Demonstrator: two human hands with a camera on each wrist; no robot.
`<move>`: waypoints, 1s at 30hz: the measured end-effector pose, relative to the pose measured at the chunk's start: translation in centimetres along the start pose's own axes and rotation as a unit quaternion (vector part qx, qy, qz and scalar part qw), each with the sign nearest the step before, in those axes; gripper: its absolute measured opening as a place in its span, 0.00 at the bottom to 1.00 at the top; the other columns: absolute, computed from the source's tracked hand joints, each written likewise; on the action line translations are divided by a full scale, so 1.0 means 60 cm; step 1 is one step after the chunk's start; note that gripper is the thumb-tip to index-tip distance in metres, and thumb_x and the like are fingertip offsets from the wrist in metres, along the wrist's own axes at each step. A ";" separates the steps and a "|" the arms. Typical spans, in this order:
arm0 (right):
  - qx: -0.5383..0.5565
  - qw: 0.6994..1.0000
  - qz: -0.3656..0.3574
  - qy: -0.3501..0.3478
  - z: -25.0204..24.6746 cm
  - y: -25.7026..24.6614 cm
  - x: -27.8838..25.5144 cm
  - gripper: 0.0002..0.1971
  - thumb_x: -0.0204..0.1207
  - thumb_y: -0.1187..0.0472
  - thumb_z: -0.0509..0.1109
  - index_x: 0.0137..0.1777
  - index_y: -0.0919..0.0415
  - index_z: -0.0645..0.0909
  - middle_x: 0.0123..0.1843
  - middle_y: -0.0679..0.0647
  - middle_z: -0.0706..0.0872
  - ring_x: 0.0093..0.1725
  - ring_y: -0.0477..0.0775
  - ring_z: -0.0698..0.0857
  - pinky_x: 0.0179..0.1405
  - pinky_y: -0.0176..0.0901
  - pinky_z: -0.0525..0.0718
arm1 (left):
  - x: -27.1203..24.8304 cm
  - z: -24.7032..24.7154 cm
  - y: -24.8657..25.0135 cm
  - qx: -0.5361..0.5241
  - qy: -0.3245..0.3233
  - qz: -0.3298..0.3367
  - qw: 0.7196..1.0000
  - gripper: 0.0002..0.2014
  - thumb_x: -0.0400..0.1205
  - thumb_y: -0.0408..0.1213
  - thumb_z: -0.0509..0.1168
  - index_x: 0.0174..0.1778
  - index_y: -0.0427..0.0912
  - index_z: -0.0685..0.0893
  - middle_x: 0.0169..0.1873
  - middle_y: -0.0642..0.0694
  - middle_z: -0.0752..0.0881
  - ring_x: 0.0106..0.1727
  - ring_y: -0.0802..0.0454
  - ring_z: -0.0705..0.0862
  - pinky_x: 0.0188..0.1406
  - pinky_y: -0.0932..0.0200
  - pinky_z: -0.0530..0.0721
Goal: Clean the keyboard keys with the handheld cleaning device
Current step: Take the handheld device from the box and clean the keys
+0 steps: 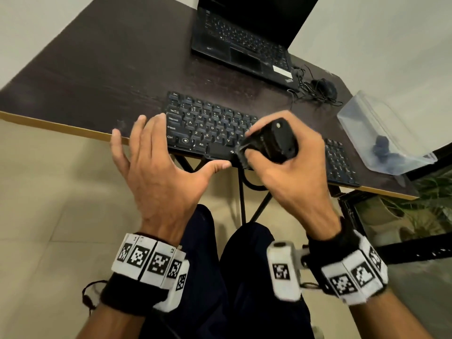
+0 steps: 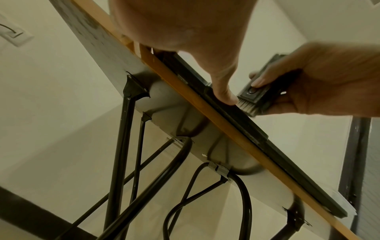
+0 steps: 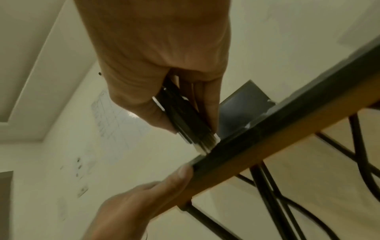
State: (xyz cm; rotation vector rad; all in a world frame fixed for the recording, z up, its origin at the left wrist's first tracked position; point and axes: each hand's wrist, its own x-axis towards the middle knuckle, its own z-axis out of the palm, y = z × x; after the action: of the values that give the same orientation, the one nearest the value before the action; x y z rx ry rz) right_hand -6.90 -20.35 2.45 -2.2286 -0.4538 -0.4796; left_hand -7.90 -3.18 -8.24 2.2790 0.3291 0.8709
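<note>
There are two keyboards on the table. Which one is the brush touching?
The separate black keyboard at the table's near edge, steadied by the left hand. The black handheld brush meets its front edge; the laptop's keyboard lies farther back, untouched.

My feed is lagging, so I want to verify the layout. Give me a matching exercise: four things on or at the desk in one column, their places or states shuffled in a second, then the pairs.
1. cleaning device
2. left hand
3. laptop
4. clear plastic bag

A. far side of the table, lid open
B. gripped in the right hand
C. table's right end
D. fingers spread, steadying the keyboard

Pairs: 1-B, 2-D, 3-A, 4-C
</note>
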 end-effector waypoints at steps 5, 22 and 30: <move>-0.040 0.999 0.006 0.034 0.011 0.014 0.034 0.12 0.70 0.69 0.78 0.53 0.58 0.86 0.45 0.46 0.91 0.44 0.52 0.91 0.48 0.59 0.89 | 0.002 0.001 0.000 0.005 0.000 0.004 1.000 0.64 0.65 0.88 0.66 0.78 0.32 0.79 0.74 0.40 0.86 0.84 0.42 0.76 0.92 0.35 0.52; 0.001 0.994 -0.067 -0.082 0.059 -0.040 0.021 0.14 0.71 0.73 0.78 0.54 0.61 0.87 0.44 0.49 0.92 0.43 0.52 0.92 0.45 0.57 0.90 | 0.018 0.000 -0.030 0.006 -0.011 0.076 0.997 0.49 0.71 0.64 0.76 0.80 0.31 0.78 0.75 0.41 0.84 0.82 0.44 0.78 0.87 0.32 0.59; -0.043 0.988 -0.103 -0.103 0.081 -0.060 0.025 0.14 0.70 0.69 0.78 0.54 0.59 0.87 0.39 0.48 0.91 0.37 0.51 0.91 0.40 0.54 0.89 | 0.028 -0.004 -0.035 -0.030 0.002 0.082 0.996 0.40 0.81 0.62 0.62 0.78 0.30 0.80 0.73 0.40 0.86 0.80 0.42 0.80 0.85 0.31 0.62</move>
State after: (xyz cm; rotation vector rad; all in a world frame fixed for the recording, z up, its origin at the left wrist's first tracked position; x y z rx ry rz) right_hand -6.33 -14.13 2.43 -2.3375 -0.7892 -0.3829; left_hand -6.83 -0.77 -8.66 2.2734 0.1167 0.9539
